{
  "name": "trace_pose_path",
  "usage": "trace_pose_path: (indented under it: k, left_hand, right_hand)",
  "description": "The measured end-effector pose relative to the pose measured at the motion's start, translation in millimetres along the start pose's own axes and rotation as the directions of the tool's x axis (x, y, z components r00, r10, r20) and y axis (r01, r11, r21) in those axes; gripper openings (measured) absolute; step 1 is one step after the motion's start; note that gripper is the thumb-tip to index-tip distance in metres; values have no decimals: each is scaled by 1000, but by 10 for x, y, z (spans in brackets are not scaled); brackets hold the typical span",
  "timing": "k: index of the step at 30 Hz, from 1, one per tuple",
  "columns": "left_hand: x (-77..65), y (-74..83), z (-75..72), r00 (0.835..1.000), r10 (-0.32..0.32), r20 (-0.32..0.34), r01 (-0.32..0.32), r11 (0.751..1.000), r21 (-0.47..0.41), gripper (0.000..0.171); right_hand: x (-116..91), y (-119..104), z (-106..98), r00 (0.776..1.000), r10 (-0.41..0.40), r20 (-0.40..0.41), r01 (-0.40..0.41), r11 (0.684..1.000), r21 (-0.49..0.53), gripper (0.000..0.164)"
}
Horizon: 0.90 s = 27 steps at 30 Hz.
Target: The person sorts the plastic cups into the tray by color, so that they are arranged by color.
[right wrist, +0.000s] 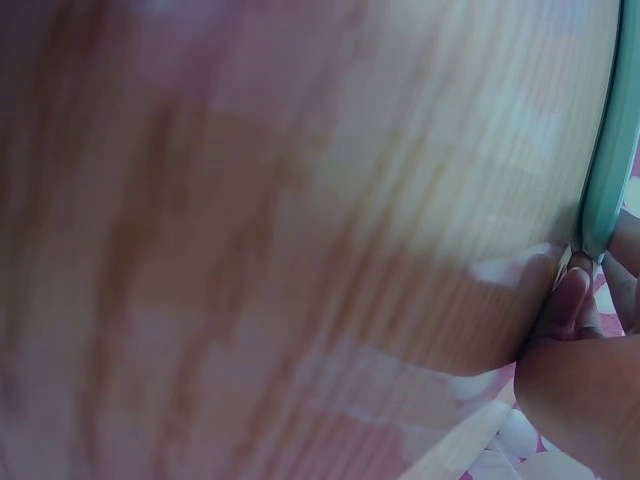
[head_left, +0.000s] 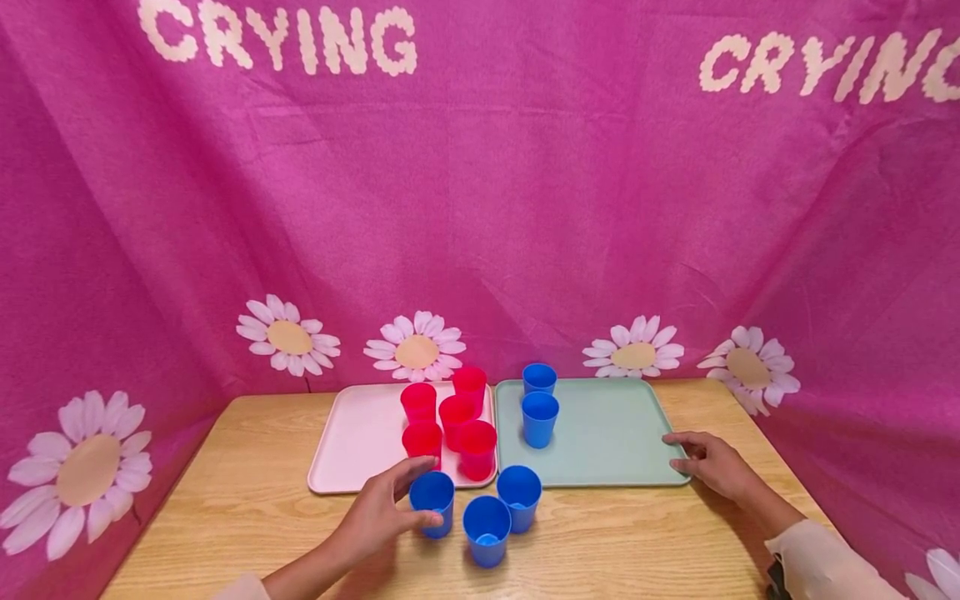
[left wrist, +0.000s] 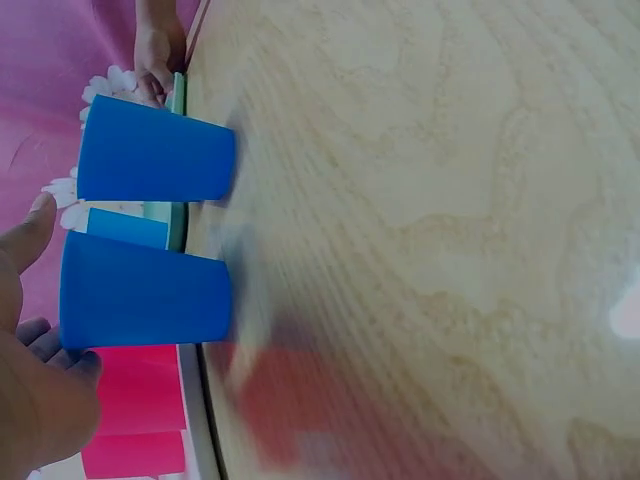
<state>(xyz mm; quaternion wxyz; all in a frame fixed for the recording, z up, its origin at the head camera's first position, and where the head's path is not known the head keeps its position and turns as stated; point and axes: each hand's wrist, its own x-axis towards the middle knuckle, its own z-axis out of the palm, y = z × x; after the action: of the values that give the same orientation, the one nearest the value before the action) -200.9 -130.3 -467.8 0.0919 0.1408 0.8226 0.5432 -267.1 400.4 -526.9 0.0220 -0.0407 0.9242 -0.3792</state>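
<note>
Three blue cups stand upright on the table. My left hand [head_left: 380, 508] reaches around the leftmost blue cup [head_left: 432, 521], thumb at its near side and fingers behind it. In the left wrist view the thumb [left wrist: 35, 232] is spread away from the cup wall. Beside it are a front blue cup [head_left: 487, 537] and a right blue cup [head_left: 519, 504]. My right hand [head_left: 716, 465] touches the right rim of the green tray [head_left: 607, 458] with relaxed fingertips. Two more blue cups, a rear one [head_left: 540, 377] and a nearer one [head_left: 540, 423], stand on this tray.
Left of the green tray lies a pale pink tray [head_left: 356, 437], with several red cups [head_left: 477, 454] grouped on its right side. Both trays sit at the back of the wooden table [head_left: 247, 500]. A pink cloth [head_left: 480, 208] with daisies hangs behind and around it.
</note>
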Motion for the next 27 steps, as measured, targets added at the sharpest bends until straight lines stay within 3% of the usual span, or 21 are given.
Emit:
trace_pose_path:
  k: [8,14,27]
  left_hand:
    - [15,-83,32,999,34,-5,-35,998,-44,71]
    - [21,-57,37,999,34,-6,-34,999,-14,69]
    - [91,226,-83,997,84,1,-84,996,16,67]
  right_hand:
    - [4,20,5,1000,1,-8,-1,1000,-12,42]
    - [2,19,6,1000,-6,-8,6,1000,-11,42]
    - [2,40,10,999,-33,-18,33,999,-17,41]
